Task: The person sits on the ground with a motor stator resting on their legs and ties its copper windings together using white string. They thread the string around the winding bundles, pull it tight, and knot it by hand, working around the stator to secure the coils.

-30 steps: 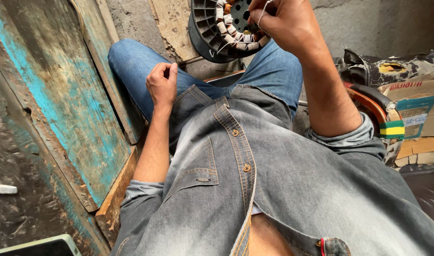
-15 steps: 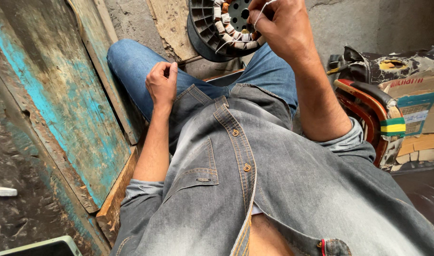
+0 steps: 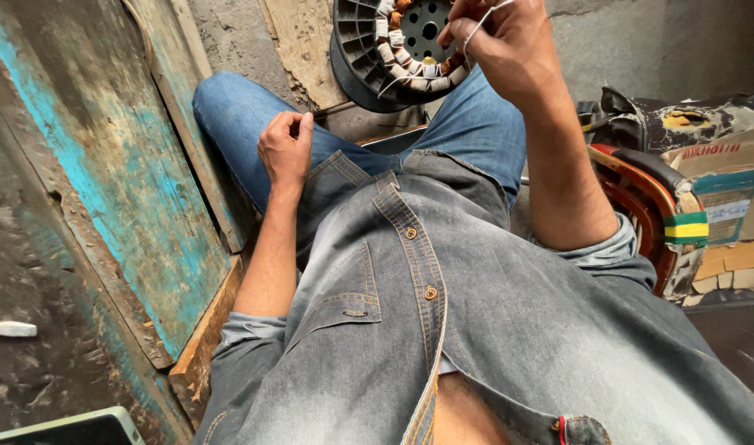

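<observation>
A round black motor stator (image 3: 393, 49) with wound coils and a perforated hub rests against my knees at the top of the view. My right hand (image 3: 500, 49) is raised in front of it, fingers pinched on a thin pale wire (image 3: 480, 29) that runs down to the coils. My left hand (image 3: 284, 148) lies on my left thigh in blue jeans, fingers curled loosely into a fist with nothing visible in it. My grey denim shirt fills the lower half of the view.
A worn wooden board (image 3: 105, 181) with peeling turquoise paint leans at my left. Cardboard boxes (image 3: 727, 222) and a red-rimmed curved object (image 3: 641, 198) sit at my right. A rough concrete wall (image 3: 641, 49) stands behind. A pale tray corner (image 3: 63, 428) shows at bottom left.
My right hand has stayed on the wire and shifted slightly across the stator. My left hand has not moved from the thigh.
</observation>
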A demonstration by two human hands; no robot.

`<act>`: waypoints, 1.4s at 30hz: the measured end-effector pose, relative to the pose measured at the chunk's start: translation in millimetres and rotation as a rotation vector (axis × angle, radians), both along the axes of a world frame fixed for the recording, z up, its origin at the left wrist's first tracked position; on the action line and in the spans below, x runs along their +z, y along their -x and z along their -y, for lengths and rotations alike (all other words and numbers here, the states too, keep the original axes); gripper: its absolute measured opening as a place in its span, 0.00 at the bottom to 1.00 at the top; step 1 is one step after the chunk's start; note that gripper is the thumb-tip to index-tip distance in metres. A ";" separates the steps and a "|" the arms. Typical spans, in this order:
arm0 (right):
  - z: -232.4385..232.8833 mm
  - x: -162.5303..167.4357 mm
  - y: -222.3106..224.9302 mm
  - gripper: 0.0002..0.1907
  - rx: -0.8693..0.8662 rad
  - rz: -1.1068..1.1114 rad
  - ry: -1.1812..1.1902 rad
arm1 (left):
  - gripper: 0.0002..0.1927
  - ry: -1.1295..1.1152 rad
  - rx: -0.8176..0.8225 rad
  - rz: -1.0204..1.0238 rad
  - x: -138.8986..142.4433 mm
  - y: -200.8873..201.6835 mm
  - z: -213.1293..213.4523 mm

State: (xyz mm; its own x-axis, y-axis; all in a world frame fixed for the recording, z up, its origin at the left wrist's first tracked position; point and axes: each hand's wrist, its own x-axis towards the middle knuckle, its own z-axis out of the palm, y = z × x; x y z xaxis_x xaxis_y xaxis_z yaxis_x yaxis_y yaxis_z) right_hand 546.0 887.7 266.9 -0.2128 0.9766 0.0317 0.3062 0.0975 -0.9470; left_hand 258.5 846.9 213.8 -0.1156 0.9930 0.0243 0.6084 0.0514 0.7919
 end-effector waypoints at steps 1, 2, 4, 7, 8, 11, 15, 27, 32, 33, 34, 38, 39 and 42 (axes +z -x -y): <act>-0.7 -0.1 1.0 0.06 0.004 0.020 -0.018 | 0.12 -0.001 -0.003 0.002 2.0 0.3 -0.1; -1.3 -0.7 2.0 0.05 0.006 -0.015 0.001 | 0.12 -0.002 -0.008 0.004 4.3 0.5 0.0; -1.6 -2.8 4.3 0.05 0.009 -0.086 0.039 | 0.12 0.000 -0.010 -0.015 9.6 0.8 0.1; -4.0 1.2 12.5 0.03 -0.005 0.026 0.171 | 0.12 0.014 -0.009 -0.011 17.4 2.3 -1.4; -5.0 3.1 15.5 0.02 0.008 0.103 0.140 | 0.12 0.015 0.000 -0.008 19.3 4.0 -2.8; -8.9 3.0 26.0 0.01 0.044 0.221 0.105 | 0.12 0.016 -0.003 -0.023 21.5 11.8 -6.8; -6.0 -11.5 36.8 0.05 0.064 0.358 0.141 | 0.10 -0.031 0.027 0.147 24.0 19.1 -0.1; -32.2 70.9 -0.7 0.10 0.046 0.411 0.152 | 0.12 -0.574 -0.459 -0.058 119.6 -81.0 -30.0; -40.7 95.4 -4.0 0.12 0.006 0.463 -0.027 | 0.10 -0.645 -0.475 -0.174 138.2 -105.7 -49.2; -42.9 103.2 -5.4 0.13 0.005 0.471 -0.068 | 0.10 -0.646 -0.489 -0.169 143.4 -107.6 -51.9; -43.7 110.2 -6.0 0.13 -0.009 0.464 -0.021 | 0.10 -0.643 -0.503 -0.162 147.8 -107.9 -52.4; -43.4 131.8 5.8 0.13 -0.055 0.478 0.076 | 0.11 -0.692 -0.549 -0.151 161.6 -98.2 -46.5; -42.2 134.7 10.4 0.13 -0.062 0.492 0.078 | 0.09 -0.693 -0.548 -0.164 162.5 -94.9 -44.8; -37.4 138.0 22.4 0.13 -0.081 0.471 0.044 | 0.06 -0.686 -0.540 -0.173 160.9 -87.8 -39.6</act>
